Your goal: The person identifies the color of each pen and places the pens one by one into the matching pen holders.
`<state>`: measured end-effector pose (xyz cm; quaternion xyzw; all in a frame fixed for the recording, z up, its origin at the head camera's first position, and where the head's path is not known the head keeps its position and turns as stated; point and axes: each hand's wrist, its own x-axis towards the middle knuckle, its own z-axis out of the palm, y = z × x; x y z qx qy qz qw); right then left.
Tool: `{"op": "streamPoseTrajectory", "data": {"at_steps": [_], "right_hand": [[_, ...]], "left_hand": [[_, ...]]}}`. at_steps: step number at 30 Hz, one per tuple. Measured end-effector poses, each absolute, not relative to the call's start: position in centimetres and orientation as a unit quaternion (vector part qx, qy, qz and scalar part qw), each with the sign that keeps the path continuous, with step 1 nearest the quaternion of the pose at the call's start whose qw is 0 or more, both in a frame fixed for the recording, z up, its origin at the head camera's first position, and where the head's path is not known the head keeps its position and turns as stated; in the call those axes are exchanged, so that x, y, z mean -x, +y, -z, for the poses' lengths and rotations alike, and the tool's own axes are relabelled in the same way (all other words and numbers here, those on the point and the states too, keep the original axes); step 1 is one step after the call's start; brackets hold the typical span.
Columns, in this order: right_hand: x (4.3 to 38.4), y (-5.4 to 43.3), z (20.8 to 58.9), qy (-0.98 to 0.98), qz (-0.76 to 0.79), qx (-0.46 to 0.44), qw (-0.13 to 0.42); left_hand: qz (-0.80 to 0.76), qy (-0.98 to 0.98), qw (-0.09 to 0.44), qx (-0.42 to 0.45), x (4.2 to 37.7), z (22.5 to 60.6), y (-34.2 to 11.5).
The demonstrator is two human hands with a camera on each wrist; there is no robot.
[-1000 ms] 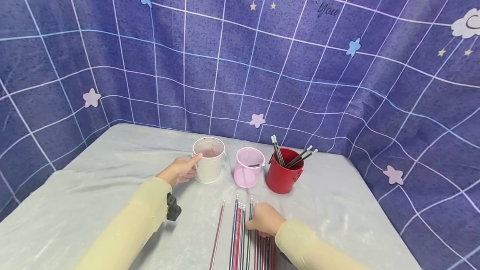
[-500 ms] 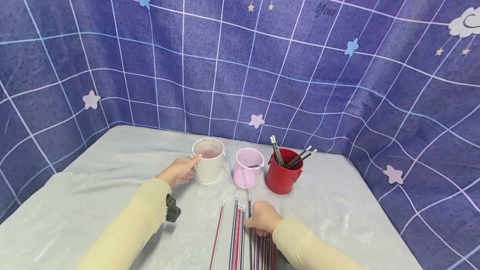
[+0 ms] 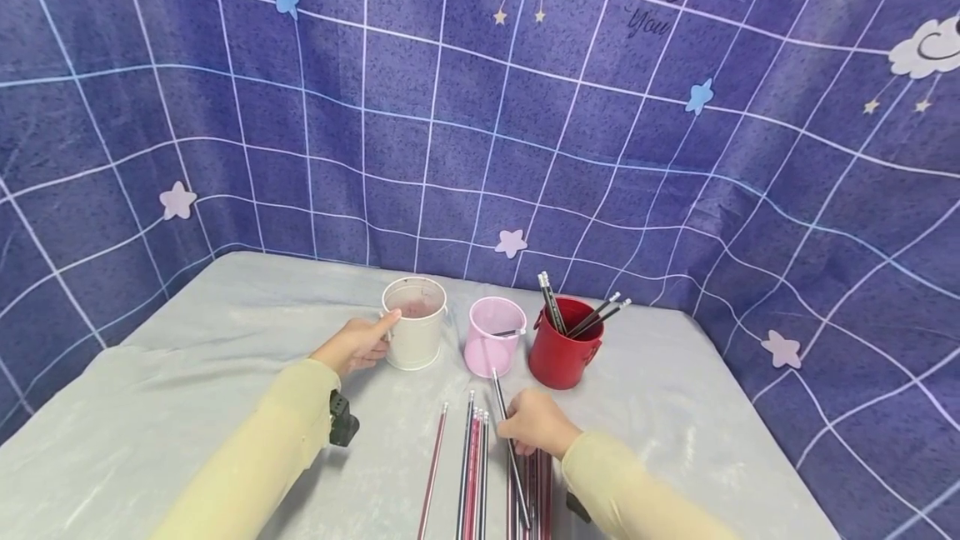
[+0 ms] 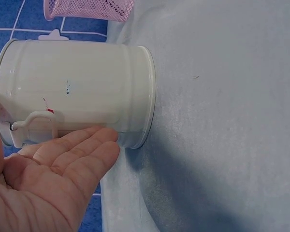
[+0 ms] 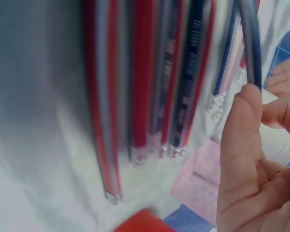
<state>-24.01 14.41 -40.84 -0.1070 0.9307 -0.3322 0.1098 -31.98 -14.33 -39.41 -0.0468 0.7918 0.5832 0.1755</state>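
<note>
In the head view my left hand [image 3: 365, 343] is at the left side of a cream-white metal bucket [image 3: 417, 338], thumb at the rim. The left wrist view has its straight fingers [image 4: 94, 157] against the bucket's wall, below a small handle [image 4: 36, 123]. My right hand [image 3: 542, 423] pinches a dark pencil [image 3: 501, 397] between thumb and fingers, its white-tipped eraser end pointing toward the pink bucket [image 3: 492, 348]. Under and beside that hand lie red and dark pencils [image 3: 545, 490]. Another group of pencils [image 3: 474, 465] lies just left of it.
A single dark-red pencil [image 3: 432, 469] lies furthest left. The pink bucket holds a dark pencil. Right of it, a red bucket [image 3: 562, 361] has several black pencils [image 3: 551, 302] sticking out. A blue gridded curtain [image 3: 480, 107] rises behind the grey cloth [image 3: 225, 340].
My right hand has drawn a dark pencil up from the pencils, and its eraser end now reaches the pink bucket's base in the head view. My left hand stays at the white bucket.
</note>
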Motion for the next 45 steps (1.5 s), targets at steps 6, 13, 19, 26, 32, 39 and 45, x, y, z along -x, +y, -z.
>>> {"op": "streamPoseTrajectory", "data": {"at_steps": [6,13,19,26,32,39,45], "right_hand": [[24.7,14.7,39.6,0.952,0.243,0.178,0.047],[26.4,15.2,36.9,0.951,0.178,0.245,-0.057],[28.0,15.2,34.5,0.940,0.239,0.217,-0.107],[29.3,15.0,33.0,0.918,0.338,0.135,-0.158],[30.2,14.7,32.8,0.886,0.417,0.084,-0.185],[30.3,14.3,32.5,0.877,0.413,0.074,-0.234],[30.3,14.1,32.3,0.866,0.407,0.077,-0.281]], "left_hand": [[-0.584,0.792,0.175,0.039,31.8,39.4,-14.3],[-0.586,0.790,0.174,0.044,31.7,39.3,-14.2],[-0.583,0.792,0.172,0.045,31.8,39.3,-14.3],[-0.582,0.794,0.168,0.049,31.8,39.3,-14.3],[-0.583,0.794,0.165,0.048,32.0,39.6,-14.4],[-0.581,0.795,0.170,0.036,32.4,40.1,-14.7],[-0.579,0.797,0.164,0.050,31.7,39.4,-14.3]]}}
